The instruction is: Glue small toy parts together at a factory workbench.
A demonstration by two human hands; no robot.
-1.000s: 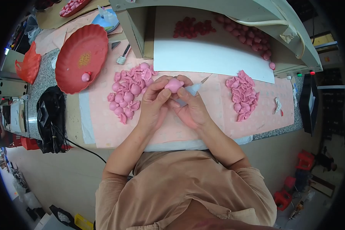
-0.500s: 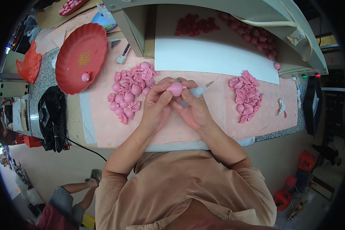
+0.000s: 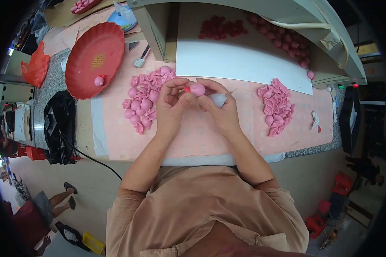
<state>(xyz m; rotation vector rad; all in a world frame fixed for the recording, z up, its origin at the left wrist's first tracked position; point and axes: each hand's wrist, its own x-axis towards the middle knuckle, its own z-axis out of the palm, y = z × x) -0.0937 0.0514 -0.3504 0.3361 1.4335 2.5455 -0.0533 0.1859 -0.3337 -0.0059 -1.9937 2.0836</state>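
Between the fingertips of both hands, over the middle of the table, is a glossy pink ball (image 3: 197,89) with a small red piece (image 3: 187,89) at its left side. My left hand (image 3: 171,107) is closed, pinching at the red piece and the ball's near side. My right hand (image 3: 222,113) is closed on the ball's right side and also keeps a translucent white, needle-tipped squeeze bottle (image 3: 219,100) against its palm. Left of my left hand lies a heap of pink balls and ruffled pink pieces (image 3: 142,100). Right of my right hand is a pile of ruffled pink pieces (image 3: 275,107).
A red scalloped dish (image 3: 83,55) with one pink ball stands at the far left. Behind my hands is a grey box-like housing (image 3: 154,34) with a white sheet (image 3: 240,68) and red and pink pieces inside. A black bag (image 3: 58,128) sits on the left edge.
The pink ball has turned, and a red piece now shows at its left side. My hands have shifted slightly upward. A person at the lower left has moved their legs.
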